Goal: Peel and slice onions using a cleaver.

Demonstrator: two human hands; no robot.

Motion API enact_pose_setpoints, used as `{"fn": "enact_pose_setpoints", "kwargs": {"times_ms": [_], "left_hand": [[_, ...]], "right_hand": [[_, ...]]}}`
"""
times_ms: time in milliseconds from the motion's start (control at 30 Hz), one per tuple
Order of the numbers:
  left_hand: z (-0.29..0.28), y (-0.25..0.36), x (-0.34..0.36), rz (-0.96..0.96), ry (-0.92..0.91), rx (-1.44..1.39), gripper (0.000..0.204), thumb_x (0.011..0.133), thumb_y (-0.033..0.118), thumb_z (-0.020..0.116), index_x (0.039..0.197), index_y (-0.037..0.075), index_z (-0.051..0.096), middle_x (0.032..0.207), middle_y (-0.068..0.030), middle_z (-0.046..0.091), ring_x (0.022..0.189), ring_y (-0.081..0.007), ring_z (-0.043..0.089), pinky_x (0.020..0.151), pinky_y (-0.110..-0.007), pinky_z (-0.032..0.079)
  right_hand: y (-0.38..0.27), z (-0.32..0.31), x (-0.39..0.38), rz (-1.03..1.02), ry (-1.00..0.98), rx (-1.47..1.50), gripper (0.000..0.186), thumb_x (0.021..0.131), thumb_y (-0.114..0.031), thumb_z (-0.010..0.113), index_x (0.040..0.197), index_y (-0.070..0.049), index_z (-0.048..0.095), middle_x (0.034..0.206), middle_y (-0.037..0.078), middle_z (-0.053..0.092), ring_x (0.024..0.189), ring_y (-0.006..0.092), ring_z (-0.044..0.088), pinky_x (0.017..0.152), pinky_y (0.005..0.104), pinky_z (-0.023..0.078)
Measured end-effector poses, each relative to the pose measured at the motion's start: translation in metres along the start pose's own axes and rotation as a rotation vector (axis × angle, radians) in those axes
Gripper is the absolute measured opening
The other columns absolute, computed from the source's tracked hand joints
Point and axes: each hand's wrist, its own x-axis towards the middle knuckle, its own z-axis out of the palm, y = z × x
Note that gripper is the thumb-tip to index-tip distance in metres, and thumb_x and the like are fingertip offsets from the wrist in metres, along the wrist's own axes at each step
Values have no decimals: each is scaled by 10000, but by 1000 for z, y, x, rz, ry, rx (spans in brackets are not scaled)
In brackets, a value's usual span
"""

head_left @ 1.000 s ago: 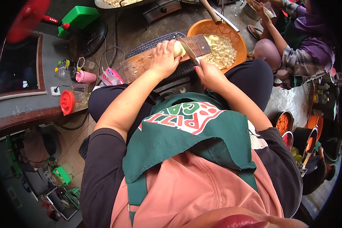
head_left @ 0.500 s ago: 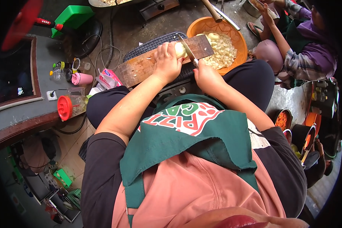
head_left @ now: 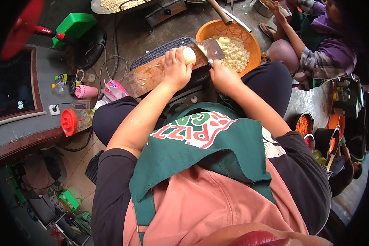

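My left hand (head_left: 176, 69) presses a peeled, pale round vegetable (head_left: 189, 56), its fingers wrapped over the left side. The vegetable rests on a worn wooden board (head_left: 145, 78), which lies slantwise across a dark woven-patterned tray or basket (head_left: 162, 51). In my right hand (head_left: 225, 78) is a knife (head_left: 202, 51), gripped by the handle, its blade tilted over the board just right of the vegetable. A pale cut piece (head_left: 202, 49) lies by the blade. Beyond the board's right end, an orange basket (head_left: 250, 39) holds many pale diced pieces and a larger whole one.
A long wooden handle (head_left: 220, 12) reaches over the basket's far rim. At the back stand a stove (head_left: 166, 13) and a wide pan (head_left: 98, 6). Another person (head_left: 311, 49) sits at right, near pots (head_left: 303, 125). Bottles, a pink tumbler (head_left: 86, 91) and a red-lidded jug (head_left: 69, 122) stand left.
The knife has come away from the vegetable toward the right, leaving a gap with a cut piece by the blade. My left hand still holds the vegetable. The whole view has shifted slightly.
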Motion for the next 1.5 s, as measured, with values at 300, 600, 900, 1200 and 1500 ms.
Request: {"fn": "enact_pose_setpoints", "kwargs": {"times_ms": [300, 600, 900, 1200, 1500], "left_hand": [[-1, -3, 3, -15, -10, -40, 648, 767, 286, 723, 1305, 87, 422, 1196, -141, 470, 1134, -337, 426, 979, -481, 321], [-7, -6, 7, 7, 37, -16, 682, 740, 397, 742, 1270, 80, 453, 1167, -127, 479, 1103, -314, 441, 960, -453, 334], [-4, -4, 7, 24, -57, 85, 555, 812, 378, 669, 1220, 58, 469, 1166, -119, 485, 1085, -318, 448, 916, -462, 358], [-1, -6, 8, 42, -60, 73, 531, 807, 356, 669, 1182, 41, 464, 1151, -133, 477, 1084, -322, 447, 924, -462, 349], [1, -8, 6, 46, -5, 73, 506, 788, 356, 685, 1133, 51, 477, 1130, -123, 477, 1077, -319, 446, 924, -463, 347]], "right_hand": [[69, -40, 23, 218, 244, 23, 322, 927, -269, 497, 1048, 30, 504, 911, 280, 646, 901, 448, 618, 813, 521, 476], [11, -42, 0, 123, 27, 261, 290, 927, -269, 516, 983, 16, 510, 866, 283, 634, 844, 447, 618, 761, 518, 476], [-7, -18, -14, -116, 24, 166, 254, 921, -220, 518, 929, 31, 484, 833, 282, 626, 824, 444, 618, 748, 517, 476], [-20, -8, 7, -16, -58, 104, 252, 926, -206, 507, 968, 41, 483, 817, 294, 632, 805, 457, 628, 734, 518, 492], [-9, 15, 12, -34, -13, 113, 264, 917, -228, 528, 983, 21, 474, 837, 283, 639, 797, 452, 628, 731, 537, 486]]}}
